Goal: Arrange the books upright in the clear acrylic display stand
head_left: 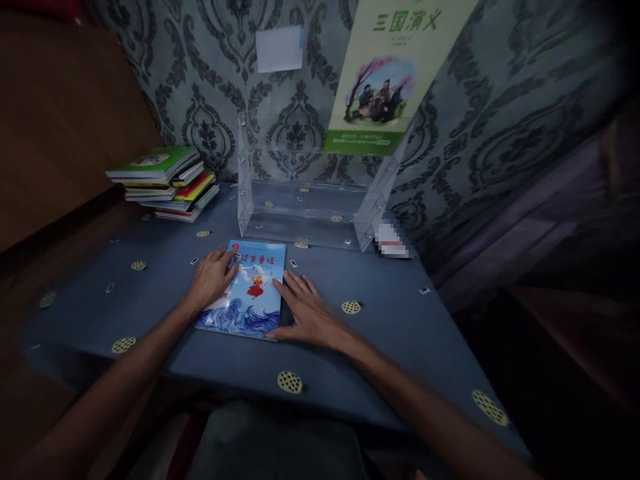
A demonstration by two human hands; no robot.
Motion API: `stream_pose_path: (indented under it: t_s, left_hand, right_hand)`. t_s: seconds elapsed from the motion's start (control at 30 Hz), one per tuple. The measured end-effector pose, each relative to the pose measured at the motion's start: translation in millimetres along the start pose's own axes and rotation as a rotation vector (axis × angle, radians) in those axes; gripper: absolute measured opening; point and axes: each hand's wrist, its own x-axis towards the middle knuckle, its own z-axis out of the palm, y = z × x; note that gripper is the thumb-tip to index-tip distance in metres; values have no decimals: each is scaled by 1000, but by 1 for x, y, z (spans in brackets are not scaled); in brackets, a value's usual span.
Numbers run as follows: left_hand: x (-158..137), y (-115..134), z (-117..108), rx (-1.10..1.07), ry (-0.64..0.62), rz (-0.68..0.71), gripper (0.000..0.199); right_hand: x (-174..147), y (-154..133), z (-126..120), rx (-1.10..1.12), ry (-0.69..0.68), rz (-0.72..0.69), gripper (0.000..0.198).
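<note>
A blue picture book (255, 310) with red Chinese lettering, a small red-clothed figure and painted waves lies flat, cover up, near the front of the table. My left hand (213, 277) rests along its left edge, covering part of the cover and title. Its fingers are stretched forward and the thumb lies on the cover. On the opposite side, my right hand (307, 310) touches the book's right edge. The fingers of that hand are spread, with the thumb at the lower right corner. Neither hand is closed round the book.
Behind the book stands a transparent plastic rack (305, 230). A green book (385, 80) is upright above it, against patterned wallpaper. A stack of books (160, 180) sits at the back left. A blurred-out item (393, 240) lies right of the rack on the blue tablecloth (320, 393).
</note>
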Motion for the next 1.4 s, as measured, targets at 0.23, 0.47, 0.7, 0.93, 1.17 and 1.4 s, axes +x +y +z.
stream_pose_path:
  t_s: [0.23,0.47,0.7,0.93,1.17,1.4]
  left_hand:
    - [2,-5,-6,-12,-54,44,48]
    - [25,3,-17,-65,-231,337,47]
    - [35,14,-1,-139,-174,383,50]
    - [27,12,5,-99,-44,240,45]
    - [30,24,-12,2,-134,240,37]
    - [22,50,-10,55,-105,219,44]
  right_hand:
    - [5,5,2,-9,150,-67,106]
    - [-2,3,-3,33,509,-57,30]
    - [39,-12,-14,-9,450,-246,37]
    - [100,-8,-9,-80,88,-140,65]
    - [82,29,-17,-110,86,-5,68]
    - [84,27,-12,-110,123,-2,66]
